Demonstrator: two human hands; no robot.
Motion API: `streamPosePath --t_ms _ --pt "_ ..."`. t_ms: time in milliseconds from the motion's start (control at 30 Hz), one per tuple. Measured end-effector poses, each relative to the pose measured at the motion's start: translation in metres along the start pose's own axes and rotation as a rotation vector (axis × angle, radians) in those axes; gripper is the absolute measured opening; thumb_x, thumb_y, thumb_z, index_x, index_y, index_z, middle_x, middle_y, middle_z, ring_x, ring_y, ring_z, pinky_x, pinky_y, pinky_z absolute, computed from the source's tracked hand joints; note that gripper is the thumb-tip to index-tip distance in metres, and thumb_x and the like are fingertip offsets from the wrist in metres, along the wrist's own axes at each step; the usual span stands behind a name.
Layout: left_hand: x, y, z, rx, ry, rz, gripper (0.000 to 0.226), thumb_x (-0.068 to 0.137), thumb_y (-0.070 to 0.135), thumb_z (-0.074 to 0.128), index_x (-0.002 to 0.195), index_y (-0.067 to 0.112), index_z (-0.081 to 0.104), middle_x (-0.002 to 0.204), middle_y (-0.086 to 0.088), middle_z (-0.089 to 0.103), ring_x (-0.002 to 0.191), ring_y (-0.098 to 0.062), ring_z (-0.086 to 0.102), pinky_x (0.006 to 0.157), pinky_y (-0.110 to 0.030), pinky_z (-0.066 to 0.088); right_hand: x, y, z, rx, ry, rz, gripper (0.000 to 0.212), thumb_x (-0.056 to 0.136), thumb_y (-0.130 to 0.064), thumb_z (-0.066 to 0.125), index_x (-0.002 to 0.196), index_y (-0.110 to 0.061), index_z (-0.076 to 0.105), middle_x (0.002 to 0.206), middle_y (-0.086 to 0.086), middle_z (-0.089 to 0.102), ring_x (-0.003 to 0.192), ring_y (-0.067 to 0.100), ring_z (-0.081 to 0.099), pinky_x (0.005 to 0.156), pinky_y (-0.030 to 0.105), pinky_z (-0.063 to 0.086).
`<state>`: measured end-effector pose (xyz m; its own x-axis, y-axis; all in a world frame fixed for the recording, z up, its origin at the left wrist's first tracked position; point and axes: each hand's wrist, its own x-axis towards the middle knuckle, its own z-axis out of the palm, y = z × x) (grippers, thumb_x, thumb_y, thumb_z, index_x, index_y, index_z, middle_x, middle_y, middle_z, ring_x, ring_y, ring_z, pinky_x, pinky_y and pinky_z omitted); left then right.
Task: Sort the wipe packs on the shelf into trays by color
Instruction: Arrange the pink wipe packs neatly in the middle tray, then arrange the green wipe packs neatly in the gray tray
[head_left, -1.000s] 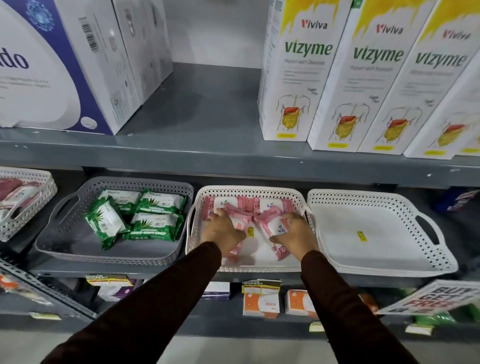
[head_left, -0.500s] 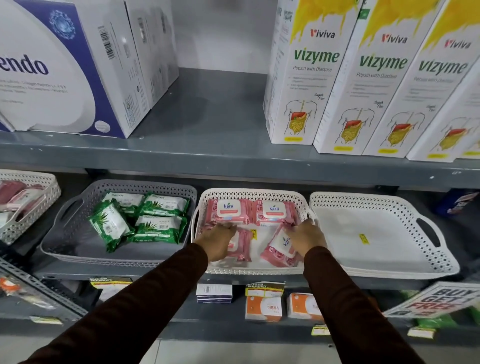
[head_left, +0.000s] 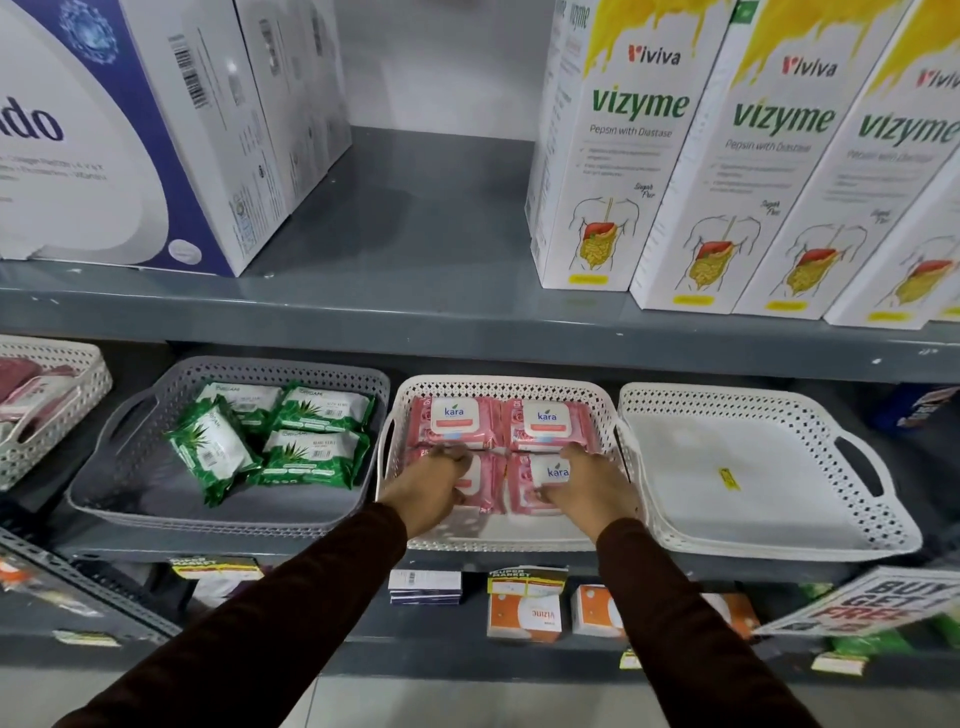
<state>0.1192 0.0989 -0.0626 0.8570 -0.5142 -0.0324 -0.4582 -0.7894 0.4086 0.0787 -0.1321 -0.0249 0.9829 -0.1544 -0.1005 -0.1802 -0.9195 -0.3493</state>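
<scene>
The middle white tray (head_left: 498, 387) holds several pink wipe packs. Two pink packs (head_left: 550, 423) lie flat in its back row. My left hand (head_left: 428, 486) rests on the front-left pink pack (head_left: 488, 480), fingers curled over it. My right hand (head_left: 587, 486) grips the front-right pink pack (head_left: 524, 483). To the left, a grey tray (head_left: 130, 483) holds several green wipe packs (head_left: 311, 452), one lying askew. A white tray (head_left: 753, 483) on the right holds no packs, only a small yellow sticker.
Another white tray (head_left: 52, 431) with dark red packs sits at the far left edge. The shelf above (head_left: 415, 322) carries tall white boxes. Small orange boxes (head_left: 524, 613) and a promo sign (head_left: 857, 603) sit on the shelf below.
The pink packs went from a jumbled pile to two neat rows. Both hands drew back from the tray's rear to the front two packs and straightened them.
</scene>
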Motion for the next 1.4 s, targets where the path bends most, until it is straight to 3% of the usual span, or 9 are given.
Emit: streamPosePath --t_ms 233,500,600,733,833,933,1067,1200,1400 --pt "0.014 0.001 0.001 -0.17 0.0 -0.028 0.037 0.092 -0.008 0.05 0.128 0.002 0.05 0.133 -0.001 0.046 0.116 -0.018 0.053 0.098 -0.023 0.046 0.008 -0.011 0.009 0.06 0.053 0.031 0.05 0.08 -0.031 0.076 0.124 -0.016 0.058 0.114 0.009 0.069 0.103 0.029 0.066 0.086 0.04 0.056" --pt "0.021 0.008 -0.001 -0.103 -0.047 -0.052 0.044 0.095 0.007 0.056 0.138 0.006 0.047 0.15 -0.014 0.038 0.137 -0.032 0.036 0.113 -0.035 0.03 0.006 0.002 0.018 0.041 0.096 0.054 0.04 0.089 -0.021 0.065 0.127 -0.027 0.06 0.124 0.005 0.064 0.107 0.029 0.063 0.089 0.042 0.054" --pt "0.009 0.006 -0.004 -0.134 -0.063 -0.067 0.056 0.096 0.021 0.057 0.146 0.009 0.035 0.158 -0.01 0.025 0.145 -0.025 0.018 0.118 -0.032 0.014 0.004 0.009 0.022 0.061 0.037 0.068 0.05 0.088 -0.035 0.068 0.136 -0.027 0.054 0.135 0.004 0.058 0.116 0.03 0.058 0.096 0.044 0.051" --pt "-0.017 -0.001 -0.031 -0.277 0.085 -0.107 0.044 0.1 0.025 0.052 0.142 0.014 0.046 0.143 -0.005 0.049 0.126 -0.017 0.05 0.106 -0.017 0.033 0.006 0.009 0.018 0.166 -0.046 0.08 0.066 0.087 -0.047 0.066 0.144 -0.022 0.046 0.146 0.006 0.05 0.13 0.03 0.05 0.106 0.048 0.043" --pt "-0.056 -0.024 -0.055 -0.284 0.363 -0.105 0.033 0.096 0.011 0.057 0.128 0.015 0.062 0.132 0.001 0.06 0.115 -0.01 0.059 0.096 -0.003 0.034 -0.001 -0.028 0.023 0.223 0.121 0.003 0.053 0.094 -0.028 0.059 0.143 -0.013 0.046 0.139 0.012 0.057 0.126 0.031 0.053 0.105 0.045 0.046" --pt "-0.098 -0.072 -0.076 -0.177 0.438 -0.216 0.031 0.092 0.005 0.061 0.122 0.01 0.066 0.129 -0.006 0.063 0.116 -0.02 0.06 0.097 -0.009 0.032 -0.019 -0.099 0.041 0.346 0.178 -0.242 0.04 0.095 -0.011 0.053 0.135 -0.013 0.057 0.138 0.011 0.059 0.125 0.028 0.055 0.11 0.041 0.043" --pt "-0.141 -0.137 -0.109 -0.165 0.474 -0.409 0.029 0.082 -0.005 0.066 0.107 0.007 0.073 0.11 -0.015 0.071 0.099 -0.023 0.067 0.085 -0.018 0.043 -0.026 -0.201 0.065 0.328 -0.018 -0.537 0.044 0.097 -0.009 0.049 0.14 -0.02 0.054 0.149 0.002 0.049 0.137 0.019 0.044 0.113 0.02 0.025" --pt "-0.162 -0.192 -0.136 -0.097 0.515 -0.647 0.012 0.081 0.003 0.065 0.089 0.004 0.074 0.088 -0.02 0.072 0.086 -0.034 0.068 0.07 -0.033 0.047 -0.005 -0.252 0.107 0.142 -0.301 -0.493 0.058 0.099 -0.005 0.042 0.153 -0.024 0.031 0.164 0.007 0.016 0.152 0.03 0.009 0.121 0.036 0.013" --pt "-0.152 -0.245 -0.152 0.249 0.14 -0.057 0.082 0.068 -0.011 0.062 0.137 0.032 0.052 0.155 0.001 0.034 0.142 -0.029 0.027 0.113 -0.049 0.027 0.01 -0.263 0.138 -0.111 -0.386 -0.466 0.067 0.1 -0.006 0.037 0.157 -0.028 0.008 0.165 0.004 -0.013 0.15 0.032 -0.017 0.123 0.048 0.006"
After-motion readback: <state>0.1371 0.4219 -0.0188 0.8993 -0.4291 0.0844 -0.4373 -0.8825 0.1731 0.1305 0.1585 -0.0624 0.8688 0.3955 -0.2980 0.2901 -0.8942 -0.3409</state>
